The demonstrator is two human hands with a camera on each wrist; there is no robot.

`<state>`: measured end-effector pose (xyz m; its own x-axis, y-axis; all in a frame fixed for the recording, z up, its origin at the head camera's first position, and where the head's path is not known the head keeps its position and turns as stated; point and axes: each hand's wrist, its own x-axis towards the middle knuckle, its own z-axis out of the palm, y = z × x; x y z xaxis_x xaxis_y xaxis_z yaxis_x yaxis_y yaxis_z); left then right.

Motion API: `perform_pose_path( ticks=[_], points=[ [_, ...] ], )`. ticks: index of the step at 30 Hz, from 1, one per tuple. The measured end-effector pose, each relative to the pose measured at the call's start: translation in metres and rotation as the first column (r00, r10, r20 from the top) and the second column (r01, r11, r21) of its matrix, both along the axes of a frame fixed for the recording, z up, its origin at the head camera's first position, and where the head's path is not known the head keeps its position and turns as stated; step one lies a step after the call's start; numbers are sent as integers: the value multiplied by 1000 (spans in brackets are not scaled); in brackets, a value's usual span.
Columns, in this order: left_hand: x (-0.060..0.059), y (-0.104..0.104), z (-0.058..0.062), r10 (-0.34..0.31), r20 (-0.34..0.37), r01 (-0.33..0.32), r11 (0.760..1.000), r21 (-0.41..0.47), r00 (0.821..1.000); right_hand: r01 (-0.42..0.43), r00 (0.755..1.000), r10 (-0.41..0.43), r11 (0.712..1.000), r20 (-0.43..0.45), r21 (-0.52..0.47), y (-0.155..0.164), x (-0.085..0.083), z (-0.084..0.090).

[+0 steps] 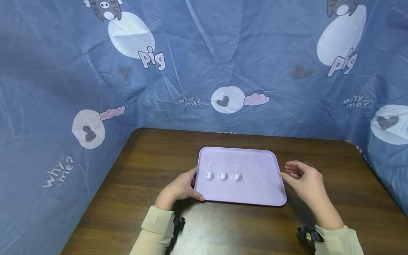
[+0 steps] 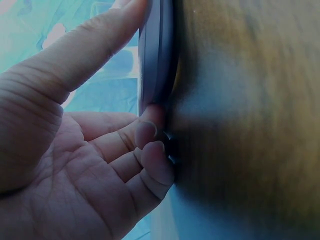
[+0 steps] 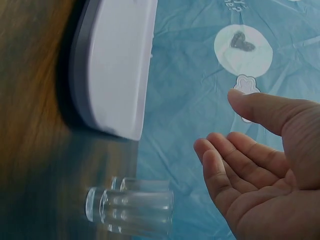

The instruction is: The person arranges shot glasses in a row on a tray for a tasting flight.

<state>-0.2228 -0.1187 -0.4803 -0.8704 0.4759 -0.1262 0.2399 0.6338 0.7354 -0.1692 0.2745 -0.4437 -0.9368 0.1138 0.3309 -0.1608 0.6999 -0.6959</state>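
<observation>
A light purple tray lies on the table, with three small clear shot glasses standing in a row on its left half. My left hand grips the tray's left end, thumb over the rim near the front corner. The left wrist view shows the thumb on top and fingertips curled at the edge's underside. Just off the tray's right edge, my right hand hovers with relaxed fingers and holds nothing. Beside it, two more shot glasses stand on the table, mostly hidden by the hand in the head view.
The brown wooden table reaches back to a blue cloth curtain printed with pigs, hearts and words. That curtain also hangs along the left and right sides. A dark wrist device sits at each cuff.
</observation>
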Motion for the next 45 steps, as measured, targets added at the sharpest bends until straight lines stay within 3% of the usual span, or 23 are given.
perform_pose_path(
  ticks=[7, 20, 45],
  points=[
    [-1, 1, 0, -5, 9, 4, 1000, 11, 1000, 38, 998, -39, 999, 48, 12, 10, 7, 4],
    [-1, 1, 2, -4, 15, 4, 1000, 20, 1000, 80, 997, -81, 995, 15, 54, 35, 15, 4],
    [-2, 1, -1, 1, 1, -1, 1000, 6, 1000, 97, 989, -113, 983, 97, 153, 61, 28, -12]
  ],
)
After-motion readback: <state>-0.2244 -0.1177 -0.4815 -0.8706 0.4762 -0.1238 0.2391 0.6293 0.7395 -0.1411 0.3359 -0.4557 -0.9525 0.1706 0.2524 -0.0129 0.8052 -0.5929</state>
